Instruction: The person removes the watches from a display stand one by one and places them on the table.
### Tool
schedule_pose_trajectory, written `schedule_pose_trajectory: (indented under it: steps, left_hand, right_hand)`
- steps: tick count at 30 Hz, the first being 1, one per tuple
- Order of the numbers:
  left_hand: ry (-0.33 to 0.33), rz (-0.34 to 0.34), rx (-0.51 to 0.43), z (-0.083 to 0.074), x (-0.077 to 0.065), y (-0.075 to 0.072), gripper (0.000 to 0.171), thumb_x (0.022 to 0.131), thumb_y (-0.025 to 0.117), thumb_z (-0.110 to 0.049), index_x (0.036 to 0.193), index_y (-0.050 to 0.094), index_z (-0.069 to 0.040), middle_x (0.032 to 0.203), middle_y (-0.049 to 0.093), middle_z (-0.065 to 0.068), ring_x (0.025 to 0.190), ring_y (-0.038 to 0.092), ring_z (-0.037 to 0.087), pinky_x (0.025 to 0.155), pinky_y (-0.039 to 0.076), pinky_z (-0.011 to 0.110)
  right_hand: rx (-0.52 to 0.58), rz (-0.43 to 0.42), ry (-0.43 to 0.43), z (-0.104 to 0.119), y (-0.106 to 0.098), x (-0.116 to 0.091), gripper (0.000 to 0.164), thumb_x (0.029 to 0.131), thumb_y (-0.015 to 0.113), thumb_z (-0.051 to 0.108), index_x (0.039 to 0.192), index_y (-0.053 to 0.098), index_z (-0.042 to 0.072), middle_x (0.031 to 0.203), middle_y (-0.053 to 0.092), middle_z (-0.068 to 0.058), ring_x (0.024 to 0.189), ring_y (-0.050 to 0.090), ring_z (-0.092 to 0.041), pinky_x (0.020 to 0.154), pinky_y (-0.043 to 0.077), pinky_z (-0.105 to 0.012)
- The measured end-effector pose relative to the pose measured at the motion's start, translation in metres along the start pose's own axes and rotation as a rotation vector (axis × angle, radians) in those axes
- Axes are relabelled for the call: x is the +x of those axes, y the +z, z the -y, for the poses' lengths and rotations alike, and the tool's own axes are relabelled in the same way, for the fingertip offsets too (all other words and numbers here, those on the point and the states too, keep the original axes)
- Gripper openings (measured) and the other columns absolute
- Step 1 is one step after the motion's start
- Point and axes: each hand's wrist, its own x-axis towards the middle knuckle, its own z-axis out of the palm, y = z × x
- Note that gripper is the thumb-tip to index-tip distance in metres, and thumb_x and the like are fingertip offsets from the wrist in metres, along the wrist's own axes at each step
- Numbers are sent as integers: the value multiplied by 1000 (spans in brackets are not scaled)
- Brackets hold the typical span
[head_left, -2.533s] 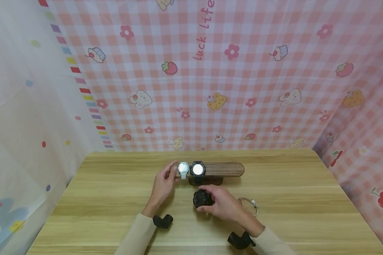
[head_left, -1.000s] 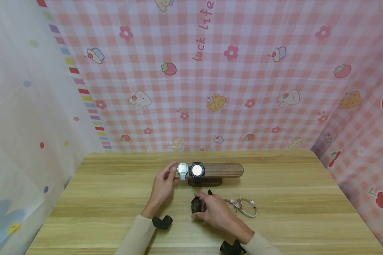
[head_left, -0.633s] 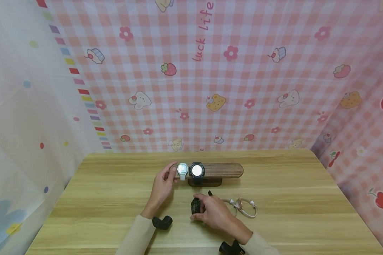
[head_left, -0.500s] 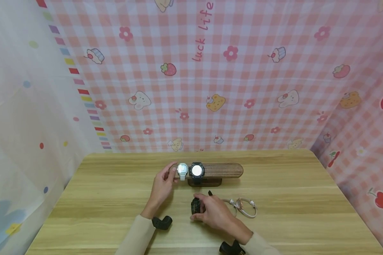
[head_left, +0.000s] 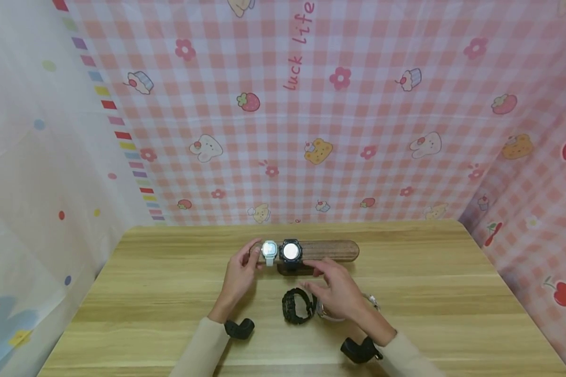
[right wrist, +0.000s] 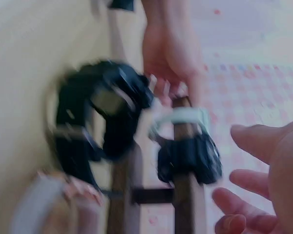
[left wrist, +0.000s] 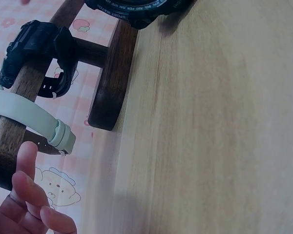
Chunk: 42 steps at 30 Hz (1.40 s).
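Note:
My left hand (head_left: 239,271) grips the left end of a dark wooden watch stand (head_left: 332,251), fingers under the bar in the left wrist view. A pale mint watch (head_left: 270,250) sits round the bar beside that hand, with a black watch (head_left: 291,252) just to its right; both screens are bright. Nearer on the table, a second black watch (head_left: 290,308) lies on its side, strap looped. My right hand (head_left: 341,293) hovers with spread fingers, holding nothing, its fingertips overlapping the lower part of the stand in the head view.
Pale-strapped watches (head_left: 371,300) lie on the wooden table (head_left: 453,314), partly hidden by the right hand; the right wrist view shows a blurred rose-gold and white one (right wrist: 63,200). Black wrist camera mounts (head_left: 239,329) sit at both sleeves. A checked cloth (head_left: 382,115) hangs behind.
The right hand gripped the black watch on the table, shifted it slightly nearer and turned it onto its side, then let go and moved up and right to the stand. The left hand stays.

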Motion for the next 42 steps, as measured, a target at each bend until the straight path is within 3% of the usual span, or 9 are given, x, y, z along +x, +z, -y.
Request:
schedule_pose_trajectory:
  steps: [6,16,20,24,29,33,36,39,42]
  left_hand:
    - [1,8,10,-1,1,-1,34,105,51,-26,136,60,-17,84,63,8,78,67,28,58,48,23]
    - [-6,9,23,-1,0,-1,33,105,51,-25,136,60,-22,84,62,8,80,67,31,58,48,23]
    - [-9,13,20,0,0,-1,34,105,51,-24,138,59,-18,86,62,9,81,67,32,58,49,24]
    - [-24,16,14,-1,0,0,35,105,50,-23,138,58,-17,87,61,9,83,66,33,59,49,23]
    - [-18,13,9,-1,0,0,34,105,51,-22,138,59,-18,85,60,9,82,67,35,62,52,28]
    - [-15,14,2,0,0,1,33,105,51,-22,136,60,-22,86,61,9,82,67,35,68,56,37]
    - [-12,11,0,0,0,1,33,105,51,-22,136,60,-20,87,61,9,82,67,35,69,56,39]
    - [-9,8,-1,0,0,0,34,105,51,-22,137,59,-17,87,61,9,82,67,36,66,55,34]
    - [-7,9,-4,0,0,0,35,105,51,-22,138,59,-15,87,62,9,82,67,35,63,54,31]
  right_hand:
    - [41,-128,58,-16,-25,7,45,89,76,23,129,64,6,103,57,-9,82,52,-23,70,46,-31]
    - [41,-167,221,-49,-38,15,50,93,71,25,137,57,8,123,48,-18,92,54,-27,74,45,-33]
    - [12,-171,268,-58,-36,16,52,95,69,28,140,54,7,129,43,-22,99,49,-32,76,42,-39]
    - [17,-141,299,-66,-32,17,55,97,65,30,145,49,7,135,42,-27,114,47,-38,91,44,-51]
    - [65,-73,343,-73,-31,18,57,100,59,36,151,42,15,145,42,-28,121,49,-43,100,42,-60]
    - [122,-45,381,-76,-30,17,58,100,58,40,152,41,23,118,58,-19,92,59,-33,82,52,-47]
    - [171,-37,404,-78,-30,18,57,99,58,42,152,41,27,88,53,-11,67,49,-21,60,46,-34]
    - [197,-37,412,-80,-29,18,57,99,59,42,151,42,28,85,51,-9,65,47,-17,56,45,-29]
    - [211,-45,420,-80,-28,19,57,98,60,42,151,43,28,95,57,-10,68,48,-17,55,46,-28]
